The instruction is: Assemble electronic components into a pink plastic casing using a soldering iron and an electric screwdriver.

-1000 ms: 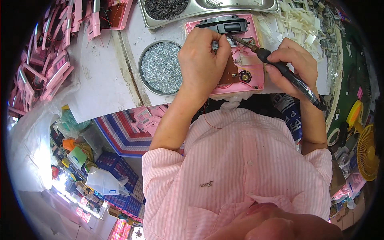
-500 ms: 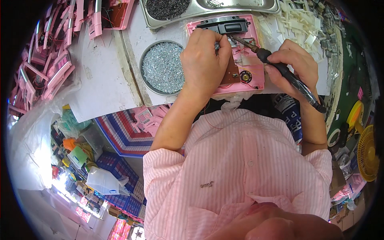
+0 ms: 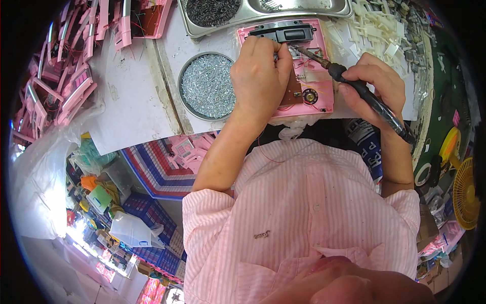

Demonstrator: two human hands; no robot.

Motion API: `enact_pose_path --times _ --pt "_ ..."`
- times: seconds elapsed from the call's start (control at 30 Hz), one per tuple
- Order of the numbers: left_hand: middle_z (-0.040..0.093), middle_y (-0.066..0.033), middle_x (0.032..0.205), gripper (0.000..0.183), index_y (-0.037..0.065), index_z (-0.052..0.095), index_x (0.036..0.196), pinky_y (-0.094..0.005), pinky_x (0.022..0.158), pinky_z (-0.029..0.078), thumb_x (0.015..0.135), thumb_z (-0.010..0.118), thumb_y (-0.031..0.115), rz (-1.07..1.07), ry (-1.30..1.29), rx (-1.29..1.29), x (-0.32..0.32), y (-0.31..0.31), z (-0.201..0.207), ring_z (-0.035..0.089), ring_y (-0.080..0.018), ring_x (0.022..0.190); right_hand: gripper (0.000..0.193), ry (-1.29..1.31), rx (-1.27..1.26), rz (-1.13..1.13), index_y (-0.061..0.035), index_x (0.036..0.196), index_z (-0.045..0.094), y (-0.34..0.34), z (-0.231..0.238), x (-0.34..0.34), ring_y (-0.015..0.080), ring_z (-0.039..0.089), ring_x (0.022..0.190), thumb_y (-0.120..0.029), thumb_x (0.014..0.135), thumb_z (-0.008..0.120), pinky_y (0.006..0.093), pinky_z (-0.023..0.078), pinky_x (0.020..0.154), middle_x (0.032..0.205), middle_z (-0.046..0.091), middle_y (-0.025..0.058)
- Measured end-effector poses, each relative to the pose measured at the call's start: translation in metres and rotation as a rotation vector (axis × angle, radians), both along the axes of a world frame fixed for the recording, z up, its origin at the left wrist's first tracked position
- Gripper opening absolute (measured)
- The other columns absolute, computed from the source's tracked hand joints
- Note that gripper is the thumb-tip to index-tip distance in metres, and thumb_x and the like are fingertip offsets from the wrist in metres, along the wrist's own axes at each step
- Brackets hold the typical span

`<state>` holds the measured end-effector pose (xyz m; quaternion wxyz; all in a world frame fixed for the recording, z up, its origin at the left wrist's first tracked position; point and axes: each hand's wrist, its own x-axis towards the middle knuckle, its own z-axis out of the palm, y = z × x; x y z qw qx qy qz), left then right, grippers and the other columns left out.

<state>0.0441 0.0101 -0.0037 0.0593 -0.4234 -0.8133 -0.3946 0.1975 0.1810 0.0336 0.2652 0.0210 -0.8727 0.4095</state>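
My right hand [image 3: 382, 83] grips a soldering iron [image 3: 368, 96] by its black handle. The iron slants up and left, its tip ending beside the fingers of my left hand [image 3: 259, 73]. Those left fingers are pinched together over a pink plastic casing [image 3: 326, 76]; what they hold is hidden. Inside the casing are a black plastic part [image 3: 296, 34] along the far edge, a brown circuit board [image 3: 291, 95] and a small round speaker [image 3: 310, 96]. A thin red wire [image 3: 268, 154] hangs below my left wrist.
Left of the casing stands a round dish of small silvery metal pieces [image 3: 208, 86]. Behind it lies a metal tray [image 3: 243, 25] with dark screws. White plastic parts [image 3: 377, 30] are heaped at far right, pink casings [image 3: 63, 86] at far left. A yellow fan [image 3: 464, 192] is at right.
The picture has shifted very slightly. Both hands keep their places, with the iron's tip still at my left fingers.
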Motion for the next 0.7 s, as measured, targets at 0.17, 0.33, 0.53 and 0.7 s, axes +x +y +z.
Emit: enact_pose_path --times 0.17,0.33,0.53,0.7 --pt "0.057 -0.0091 0.074 0.014 0.006 0.060 0.079 -0.0399 0.052 0.049 0.081 0.075 0.007 -0.015 0.008 0.004 -0.001 -0.001 -0.002 0.059 -0.0287 0.061 0.024 0.017 0.002 -0.003 -0.0011 0.095 0.068 0.001 0.001 0.002 0.0168 0.056 0.058 -0.005 0.074 0.081 0.0273 0.042 0.051 0.071 0.061 0.0055" --pt "0.057 -0.0092 0.073 0.015 0.006 0.060 0.079 -0.0398 0.052 0.048 0.081 0.075 0.007 -0.019 0.018 0.013 -0.002 0.000 -0.002 0.059 -0.0283 0.061 0.024 0.046 0.007 -0.007 -0.0005 0.094 0.068 0.002 0.001 0.005 0.0166 0.055 0.057 -0.003 0.073 0.081 0.0269 0.041 0.050 0.071 0.060 0.0060" --pt "0.056 -0.0078 0.067 0.016 0.003 0.064 0.076 -0.0355 0.051 0.042 0.083 0.077 0.010 0.011 -0.004 0.038 0.000 0.001 -0.004 0.053 -0.0217 0.054 0.024 0.061 0.000 -0.021 -0.0005 0.093 0.068 0.002 0.003 0.009 0.0164 0.055 0.056 -0.002 0.073 0.081 0.0264 0.040 0.050 0.068 0.059 0.0058" --pt "0.059 -0.0095 0.072 0.014 0.005 0.062 0.079 -0.0381 0.051 0.048 0.081 0.076 0.007 -0.013 0.017 0.002 -0.001 -0.001 -0.001 0.059 -0.0270 0.060 0.024 0.059 -0.017 -0.056 -0.0011 0.093 0.068 0.002 0.007 0.015 0.0168 0.054 0.056 -0.002 0.073 0.081 0.0273 0.040 0.050 0.067 0.058 0.0056"
